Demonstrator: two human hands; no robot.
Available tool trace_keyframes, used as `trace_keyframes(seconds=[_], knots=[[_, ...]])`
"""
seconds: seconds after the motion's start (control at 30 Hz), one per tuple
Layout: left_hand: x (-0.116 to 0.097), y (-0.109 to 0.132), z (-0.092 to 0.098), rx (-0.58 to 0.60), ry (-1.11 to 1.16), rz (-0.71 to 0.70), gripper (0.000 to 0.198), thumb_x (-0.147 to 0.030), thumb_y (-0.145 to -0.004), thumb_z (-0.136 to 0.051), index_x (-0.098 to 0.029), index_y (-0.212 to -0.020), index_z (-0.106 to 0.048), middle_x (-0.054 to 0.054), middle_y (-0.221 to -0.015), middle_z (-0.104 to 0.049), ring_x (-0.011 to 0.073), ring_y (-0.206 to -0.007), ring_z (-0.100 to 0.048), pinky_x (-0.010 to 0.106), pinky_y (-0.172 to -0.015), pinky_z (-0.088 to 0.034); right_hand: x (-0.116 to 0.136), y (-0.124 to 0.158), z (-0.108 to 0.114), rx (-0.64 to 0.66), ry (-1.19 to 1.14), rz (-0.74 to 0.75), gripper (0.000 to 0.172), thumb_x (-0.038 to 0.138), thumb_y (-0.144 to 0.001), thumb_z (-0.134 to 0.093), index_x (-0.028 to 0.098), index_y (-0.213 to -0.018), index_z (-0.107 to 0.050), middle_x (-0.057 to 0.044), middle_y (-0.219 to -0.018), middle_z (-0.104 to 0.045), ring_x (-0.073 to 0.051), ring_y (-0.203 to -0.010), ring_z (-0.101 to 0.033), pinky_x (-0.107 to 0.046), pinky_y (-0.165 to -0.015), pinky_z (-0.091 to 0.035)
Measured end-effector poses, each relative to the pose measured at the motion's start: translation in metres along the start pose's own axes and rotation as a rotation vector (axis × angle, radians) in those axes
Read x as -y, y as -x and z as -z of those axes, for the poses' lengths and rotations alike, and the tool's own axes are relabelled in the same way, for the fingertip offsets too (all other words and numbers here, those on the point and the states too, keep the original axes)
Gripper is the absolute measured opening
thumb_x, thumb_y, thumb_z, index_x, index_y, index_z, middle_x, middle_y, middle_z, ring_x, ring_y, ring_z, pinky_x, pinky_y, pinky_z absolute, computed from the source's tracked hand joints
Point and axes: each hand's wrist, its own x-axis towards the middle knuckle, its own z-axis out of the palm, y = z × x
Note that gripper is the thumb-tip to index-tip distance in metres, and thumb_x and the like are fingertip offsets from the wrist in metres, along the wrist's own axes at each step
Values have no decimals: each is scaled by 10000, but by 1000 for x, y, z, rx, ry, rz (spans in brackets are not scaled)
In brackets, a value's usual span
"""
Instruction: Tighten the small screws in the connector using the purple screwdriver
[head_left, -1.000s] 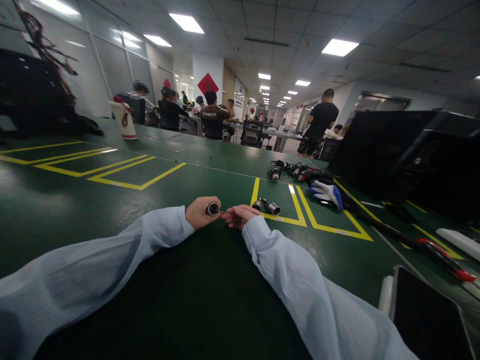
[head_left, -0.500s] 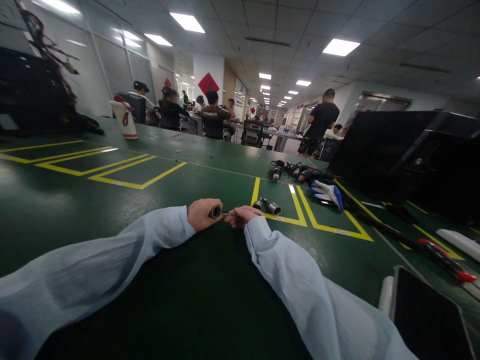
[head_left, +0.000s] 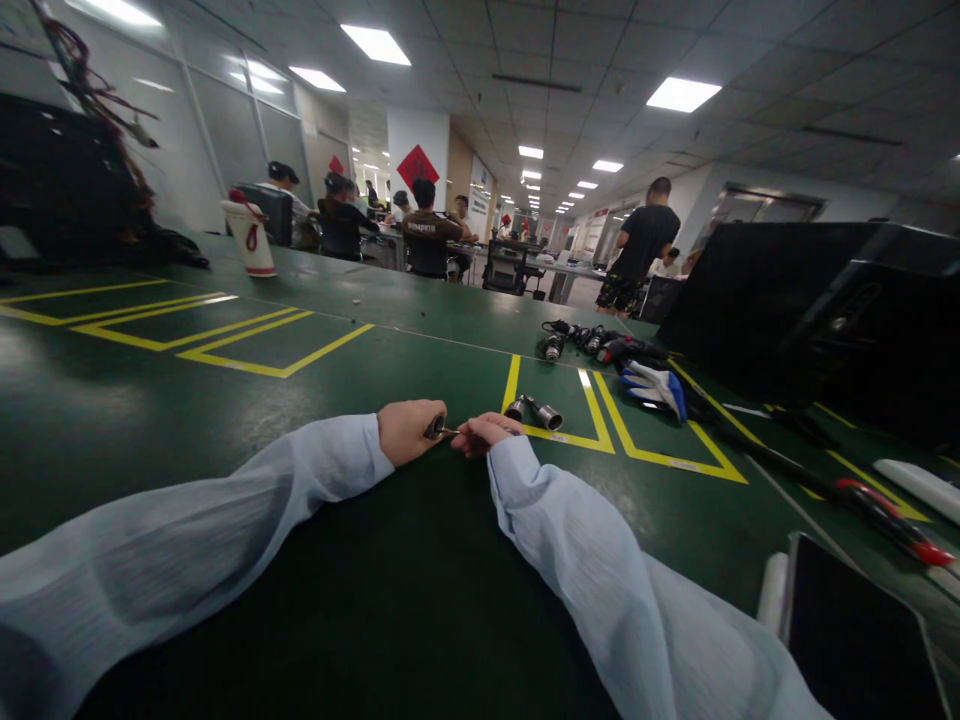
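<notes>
The left hand (head_left: 409, 430) is wrapped around a short, dark metallic cylinder (head_left: 434, 428) with a round rim, which pokes out on the side of the fist facing the other hand. Half a second earlier its round mouth looked back toward the camera; now it is turned more to the right and shows as a narrow, slanted oval. The right hand (head_left: 484, 435) has its fingers drawn together on a thin, pale metal rod (head_left: 451, 432), whose far end meets the cylinder's mouth (whether it goes inside is too small to tell). Both hands sit slightly farther right than a second ago, and the gap between them stays narrow.

Just beyond the right hand, a pair of silver metal cylindrical pieces (head_left: 541, 413) lies at a yellow tape outline (head_left: 585, 446), the closest things to it. Green tabletop (head_left: 420, 350) stretches ahead of the hands to the far edge and leftward to more taped outlines, giving the left arm the wider room. On the right, a white-and-blue glove (head_left: 652, 388) and, nearer the body, a flat black rectangular device (head_left: 855, 620) bound the space.
</notes>
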Motion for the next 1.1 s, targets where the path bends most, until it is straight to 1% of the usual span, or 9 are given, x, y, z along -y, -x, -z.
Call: trace_keyframes(seconds=[0.17,0.3,0.4,0.53,0.7,0.83,0.93,1.0,1.1], knots=[[1,3,2,-35,35,-66,180,-344,-778,-466,-180,-750,-536,27,-698,-596,151,-642,-557,237,-537,-355,2,0,3,28,-32,-2,123,238,-662,-660,127,-614,-633,-19,-546,-679,-106,-490,-593,-236,-531,-456],[4,3,0,-124,198,-102,220,-377,-773,-473,-176,-687,-495,-6,-615,-537,110,-557,-503,211,-526,-365,2,1,4,47,-67,3,138,258,-645,-660,123,-629,-641,-26,-563,-689,-107,-502,-601,-233,-532,-456],[6,2,-4,-181,307,-94,228,-383,-754,-488,-175,-661,-468,-25,-581,-507,92,-515,-469,197,-504,-366,1,1,3,65,-102,11,137,270,-641,-661,134,-635,-643,-19,-582,-696,-108,-525,-616,-225,-536,-463],[6,0,-7,-142,239,-68,201,-358,-756,-479,-176,-671,-485,-15,-589,-526,103,-520,-484,206,-498,-361,0,1,1,35,-72,13,124,262,-671,-647,149,-624,-625,-15,-572,-688,-108,-527,-611,-229,-540,-467],[2,1,-5,-79,134,-72,175,-351,-749,-500,-188,-697,-533,15,-636,-574,151,-569,-527,241,-493,-331,5,0,3,7,7,-33,119,182,-697,-617,148,-583,-618,-14,-533,-671,-107,-473,-582,-233,-531,-462],[1,3,-2,-15,63,-151,183,-347,-777,-468,-185,-732,-540,27,-672,-588,158,-616,-549,242,-530,-355,8,-8,6,30,61,-132,241,92,-737,-507,128,-525,-615,-30,-473,-648,-108,-426,-561,-232,-495,-441],[3,4,-2,-55,110,-187,215,-371,-785,-461,-180,-714,-531,20,-653,-569,141,-599,-529,232,-532,-356,10,-14,6,56,80,-183,312,51,-743,-433,117,-485,-596,-52,-429,-628,-117,-394,-542,-230,-452,-410],[4,4,-2,-101,169,-187,228,-381,-779,-469,-179,-685,-515,6,-619,-543,122,-561,-500,222,-517,-349,9,-13,6,67,66,-156,297,63,-741,-435,128,-495,-588,-47,-440,-636,-121,-406,-549,-231,-454,-412],[5,3,-4,-175,282,-167,247,-392,-767,-482,-176,-647,-484,-17,-576,-504,99,-514,-457,207,-499,-347,5,-7,4,73,26,-32,229,135,-750,-476,149,-555,-595,-28,-488,-660,-122,-463,-580,-237,-497,-441]])
